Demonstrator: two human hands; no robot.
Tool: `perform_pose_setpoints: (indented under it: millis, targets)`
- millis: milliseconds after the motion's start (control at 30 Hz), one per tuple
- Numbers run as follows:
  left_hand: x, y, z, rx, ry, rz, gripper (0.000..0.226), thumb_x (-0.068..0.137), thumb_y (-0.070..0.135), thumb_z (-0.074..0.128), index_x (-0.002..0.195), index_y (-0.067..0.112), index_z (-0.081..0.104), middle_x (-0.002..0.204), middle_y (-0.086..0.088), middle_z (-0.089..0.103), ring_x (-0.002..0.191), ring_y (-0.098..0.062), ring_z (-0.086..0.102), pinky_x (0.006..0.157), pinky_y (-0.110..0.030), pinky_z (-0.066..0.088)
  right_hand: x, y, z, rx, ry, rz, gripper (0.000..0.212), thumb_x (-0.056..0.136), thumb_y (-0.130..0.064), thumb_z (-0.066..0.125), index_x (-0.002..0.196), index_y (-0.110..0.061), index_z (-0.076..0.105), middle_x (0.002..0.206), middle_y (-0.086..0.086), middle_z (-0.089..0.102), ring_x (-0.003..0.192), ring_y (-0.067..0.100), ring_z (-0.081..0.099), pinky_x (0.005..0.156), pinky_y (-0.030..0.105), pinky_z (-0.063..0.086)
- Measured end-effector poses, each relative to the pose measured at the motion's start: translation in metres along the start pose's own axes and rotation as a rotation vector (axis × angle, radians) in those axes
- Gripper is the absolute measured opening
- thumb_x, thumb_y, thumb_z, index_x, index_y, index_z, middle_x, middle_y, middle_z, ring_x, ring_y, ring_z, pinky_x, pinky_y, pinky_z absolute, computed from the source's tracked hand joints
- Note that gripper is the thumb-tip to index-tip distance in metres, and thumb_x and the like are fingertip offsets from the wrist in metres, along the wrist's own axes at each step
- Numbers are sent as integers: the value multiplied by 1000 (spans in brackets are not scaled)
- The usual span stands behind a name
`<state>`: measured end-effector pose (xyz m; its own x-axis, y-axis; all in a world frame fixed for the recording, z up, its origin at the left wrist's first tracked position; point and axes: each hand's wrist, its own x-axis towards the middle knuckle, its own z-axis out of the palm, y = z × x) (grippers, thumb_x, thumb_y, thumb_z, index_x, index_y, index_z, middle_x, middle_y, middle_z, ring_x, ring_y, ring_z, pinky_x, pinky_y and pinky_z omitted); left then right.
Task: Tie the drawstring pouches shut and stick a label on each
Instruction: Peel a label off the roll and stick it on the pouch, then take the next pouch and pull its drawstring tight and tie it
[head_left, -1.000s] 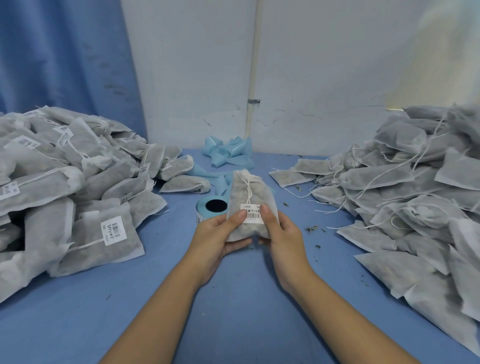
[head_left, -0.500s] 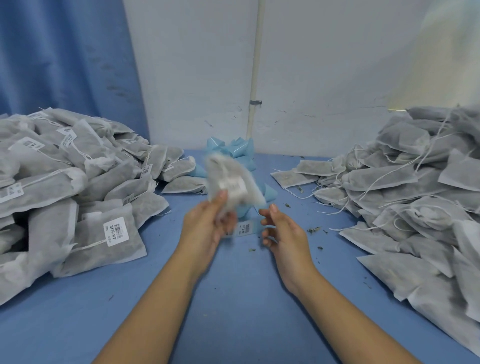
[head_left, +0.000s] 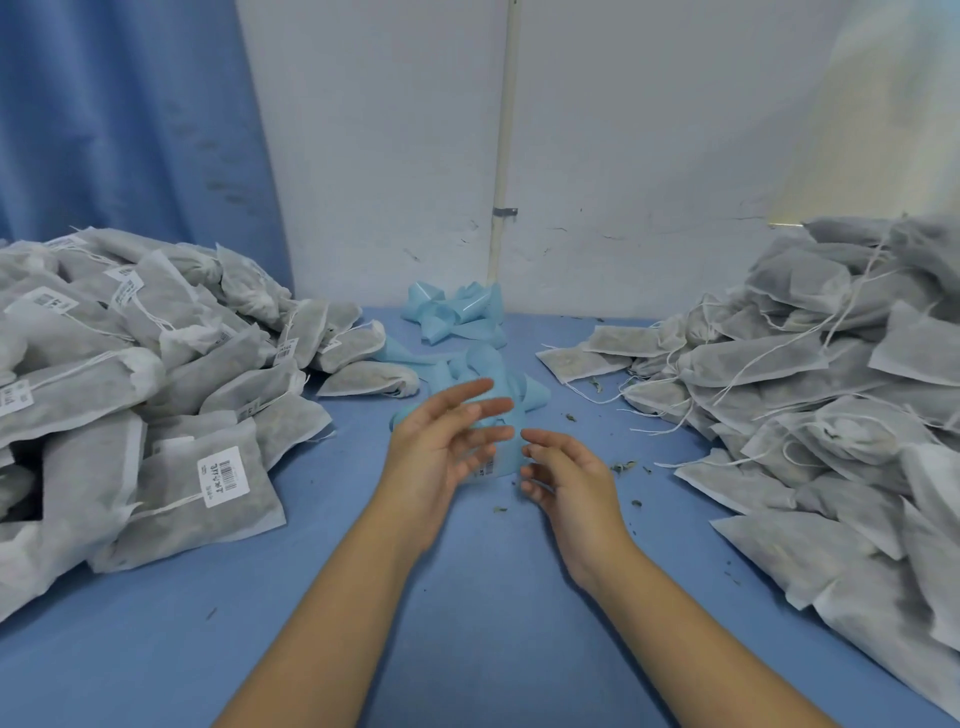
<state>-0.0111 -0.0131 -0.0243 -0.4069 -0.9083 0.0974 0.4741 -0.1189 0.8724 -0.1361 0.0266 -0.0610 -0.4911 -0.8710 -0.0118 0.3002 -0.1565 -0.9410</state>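
As both hover above table (head_left: 156, 649) | left hand (head_left: 441, 457) spread | right hand (head_left: 569, 480) relaxed

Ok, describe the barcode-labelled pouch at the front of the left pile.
The pouch is greyish white, seemingly thin non-woven fabric, with dark filling showing through. It lies flat at the near edge of the left pile, on the blue table, with other pouches overlapping its far edge. A white barcode label sits on its face, and a white drawstring trails across it.
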Motion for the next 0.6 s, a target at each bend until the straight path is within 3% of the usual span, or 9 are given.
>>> perform_pose_setpoints:
  millis: [167,200,300,367,433,600]
  targets:
    - [11,-6,19,156,13,-31,26,92,2,48,92,17,69,81,1,74,61,-10,64,61,-20,45,35,-15,-12,-12,118,-18,29,92,4,44,114,-6,60,92,-1,61,78,15,63,72,24,54]
    - [15,-6,22,172,23,-34,27,92,2,48,90,18,70,81,1,74,60,-10,64,61,-20,45,46,-18,-16,-165,147,-53,32,92,2,44,118,-7,60,97,-1,62,82,15,62,78,27,53]
    - [29,-5,31,207,37,-29,26,91,3,49,88,18,70,80,2,74,60,-9,65,60,-18,46,83,-23,-35,-980,174,-237,34,91,-4,48,122,-10,61,129,7,56,116,22,52,99,30,37]
    - [37,-5,34,203,42,-28,25,90,3,50,88,18,70,79,2,74,59,-9,64,56,-16,47,104,-23,-45,-1317,137,-258,32,93,-6,45,119,-6,62,138,11,49,128,29,41,104,32,31]
    - [44,-6,38,196,43,-32,25,90,3,49,90,16,70,79,2,74,58,-9,64,53,-14,47,119,-22,-51,-1480,117,-196,32,94,-9,40,116,-6,63,135,10,49,126,33,38,102,35,31]
    - [51,-13,45,202,44,-31,26,90,2,47,90,15,69,77,3,74,56,-9,63,52,-12,46,133,-22,-55,-1726,56,-140,38,99,-23,31,132,-18,49,136,3,50,125,31,33,99,37,33]
